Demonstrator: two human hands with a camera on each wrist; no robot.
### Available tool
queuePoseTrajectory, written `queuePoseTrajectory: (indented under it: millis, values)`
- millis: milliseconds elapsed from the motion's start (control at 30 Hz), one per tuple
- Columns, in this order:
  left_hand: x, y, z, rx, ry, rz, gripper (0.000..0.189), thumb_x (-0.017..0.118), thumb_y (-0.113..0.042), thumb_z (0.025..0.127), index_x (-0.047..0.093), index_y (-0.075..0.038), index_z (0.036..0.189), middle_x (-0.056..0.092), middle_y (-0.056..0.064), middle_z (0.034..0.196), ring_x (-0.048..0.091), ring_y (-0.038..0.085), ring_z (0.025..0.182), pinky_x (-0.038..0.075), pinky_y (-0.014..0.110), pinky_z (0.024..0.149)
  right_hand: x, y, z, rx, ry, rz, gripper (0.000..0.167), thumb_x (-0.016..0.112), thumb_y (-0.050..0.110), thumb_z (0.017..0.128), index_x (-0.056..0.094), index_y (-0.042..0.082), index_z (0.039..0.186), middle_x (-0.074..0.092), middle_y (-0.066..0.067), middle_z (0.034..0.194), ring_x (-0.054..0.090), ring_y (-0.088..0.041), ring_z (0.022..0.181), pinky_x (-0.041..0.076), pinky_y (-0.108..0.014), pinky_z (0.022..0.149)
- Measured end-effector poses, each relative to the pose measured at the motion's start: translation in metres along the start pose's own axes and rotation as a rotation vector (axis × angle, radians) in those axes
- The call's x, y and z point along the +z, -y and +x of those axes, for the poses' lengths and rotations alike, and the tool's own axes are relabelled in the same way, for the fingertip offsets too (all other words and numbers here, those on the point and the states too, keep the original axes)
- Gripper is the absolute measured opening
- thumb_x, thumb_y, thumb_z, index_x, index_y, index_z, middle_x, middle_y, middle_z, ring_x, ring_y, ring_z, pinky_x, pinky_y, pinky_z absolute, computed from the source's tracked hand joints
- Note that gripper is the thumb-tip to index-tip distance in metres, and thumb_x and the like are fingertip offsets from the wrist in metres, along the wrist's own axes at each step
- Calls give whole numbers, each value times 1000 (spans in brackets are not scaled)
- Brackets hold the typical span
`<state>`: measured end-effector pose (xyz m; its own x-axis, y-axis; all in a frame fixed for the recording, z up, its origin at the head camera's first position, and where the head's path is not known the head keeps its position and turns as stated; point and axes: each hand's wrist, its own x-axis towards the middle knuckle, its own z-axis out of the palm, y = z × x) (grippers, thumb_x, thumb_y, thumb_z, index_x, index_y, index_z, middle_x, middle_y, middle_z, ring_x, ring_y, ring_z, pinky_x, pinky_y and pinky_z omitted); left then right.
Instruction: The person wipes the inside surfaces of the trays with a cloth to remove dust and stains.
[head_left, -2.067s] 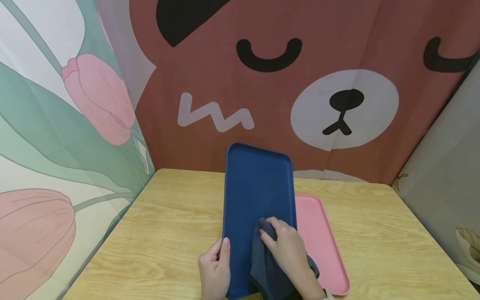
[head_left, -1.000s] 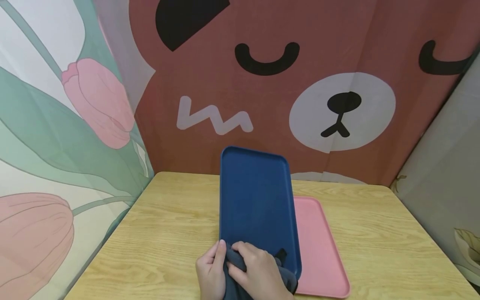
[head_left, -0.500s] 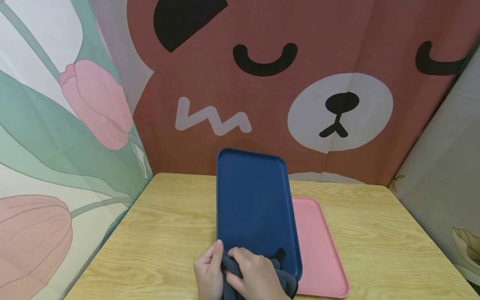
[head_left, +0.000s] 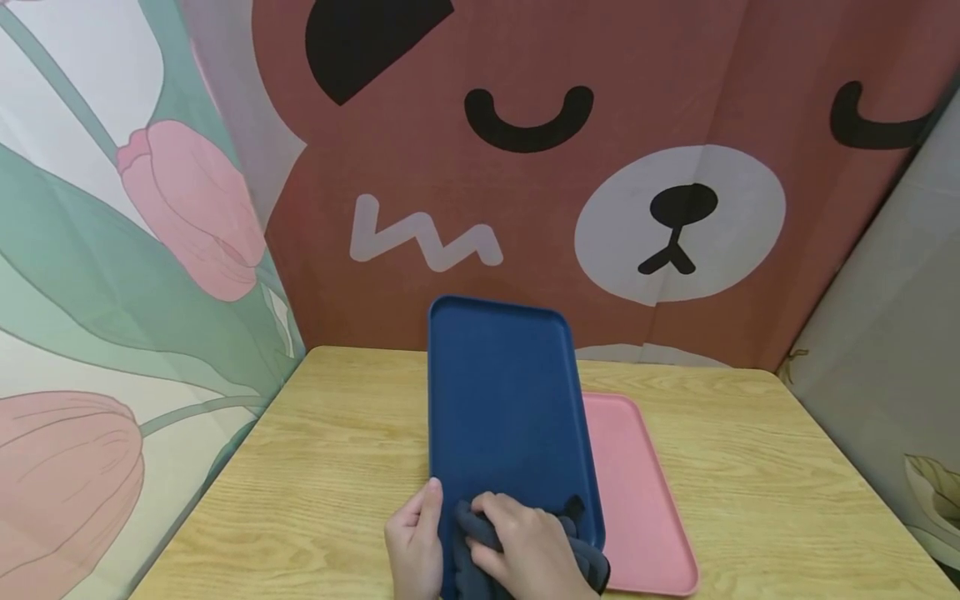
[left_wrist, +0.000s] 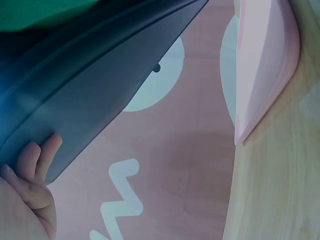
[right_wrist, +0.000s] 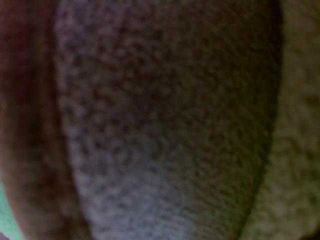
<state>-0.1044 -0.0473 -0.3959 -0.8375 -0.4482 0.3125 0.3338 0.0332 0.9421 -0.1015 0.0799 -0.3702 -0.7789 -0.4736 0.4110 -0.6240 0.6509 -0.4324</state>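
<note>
A blue rectangular tray [head_left: 506, 400] is held up at a tilt, its inner face toward me in the head view. My left hand [head_left: 416, 542] grips its lower left edge, thumb on the rim; in the left wrist view the fingers [left_wrist: 50, 150] lie against the tray's underside [left_wrist: 100, 105]. My right hand [head_left: 525, 542] holds a bunched dark grey-blue cloth [head_left: 472, 558] against the lower part of the tray's inner face. Fuzzy cloth [right_wrist: 165, 125] fills most of the right wrist view, hiding the right fingers there.
A pink tray [head_left: 637, 492] lies on the wooden table [head_left: 315, 467], partly behind the blue tray to its right. A bear-print curtain [head_left: 420, 183] hangs just past the table's far edge, and a flower-print one [head_left: 75, 250] stands at the left.
My right hand has brought the cloth from mid-tray down to the lower left corner, then slightly right. The blue tray has drifted a little left in my left hand's grip.
</note>
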Motion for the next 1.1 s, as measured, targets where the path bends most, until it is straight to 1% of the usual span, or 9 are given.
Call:
queuePoseTrajectory:
  millis: [100, 300, 400, 600, 733, 833, 933, 1033, 1100]
  values:
    - [-1, -1, 2, -23, 11, 3, 50, 50, -12, 92, 25, -2, 51, 21, -6, 50, 19, 4, 42, 18, 23, 35, -2, -5, -1, 6, -13, 7, 18, 66, 20, 79, 58, 12, 93, 61, 1, 81, 55, -5, 64, 45, -21, 53]
    - [-2, -3, 4, -32, 32, -26, 50, 49, -11, 92, 26, 0, 50, 22, -6, 50, 22, 5, 43, 21, 23, 37, -5, -15, -5, 48, -35, -2, 15, 65, 20, 80, 58, 15, 91, 59, 3, 79, 54, -6, 62, 44, -23, 52]
    - [-2, -5, 5, -29, 36, -32, 50, 49, -11, 92, 26, 1, 49, 22, -6, 51, 23, 5, 44, 23, 23, 38, -8, -20, -6, 99, -25, -16, 14, 65, 21, 80, 58, 16, 91, 58, 4, 78, 53, -6, 61, 43, -23, 51]
    - [-2, -4, 6, 16, 35, -46, 50, 50, -9, 92, 27, 0, 48, 24, -7, 50, 26, 5, 44, 24, 24, 37, -16, -32, -7, 206, -5, -83, 17, 68, 22, 77, 59, 16, 90, 60, 3, 81, 54, -8, 61, 41, -24, 49]
    - [-3, -4, 7, 44, 28, -40, 49, 50, -7, 91, 32, 1, 47, 27, -8, 50, 31, 6, 45, 29, 22, 38, -19, -40, -8, 261, -11, -115, 19, 70, 20, 75, 60, 15, 89, 62, 1, 82, 55, -9, 64, 43, -26, 52]
    - [-4, -5, 7, 55, 23, -35, 44, 50, -6, 91, 45, 4, 49, 32, -8, 49, 37, 6, 46, 34, 22, 39, -20, -45, -10, 297, -14, -132, 19, 71, 19, 74, 60, 14, 88, 62, 0, 82, 56, -11, 65, 43, -28, 54]
    - [-5, -6, 6, 59, 15, -27, 40, 50, -5, 91, 52, 5, 52, 34, -9, 49, 39, 6, 45, 35, 21, 39, -22, -49, -12, 336, -11, -146, 20, 72, 19, 73, 60, 13, 88, 62, -1, 82, 56, -12, 66, 43, -29, 54]
    - [-6, -6, 5, 52, 9, -16, 41, 51, -5, 91, 50, 4, 51, 35, -9, 48, 40, 6, 45, 36, 21, 40, -24, -55, -14, 388, -3, -151, 20, 72, 19, 73, 60, 12, 88, 62, -1, 80, 55, -12, 63, 41, -30, 52]
    - [-7, -7, 4, 49, -1, -16, 38, 51, -4, 90, 54, 6, 53, 39, -8, 48, 42, 6, 46, 38, 21, 42, -25, -59, -16, 429, 3, -163, 20, 72, 18, 73, 61, 12, 88, 61, -1, 79, 53, -12, 61, 40, -30, 51]
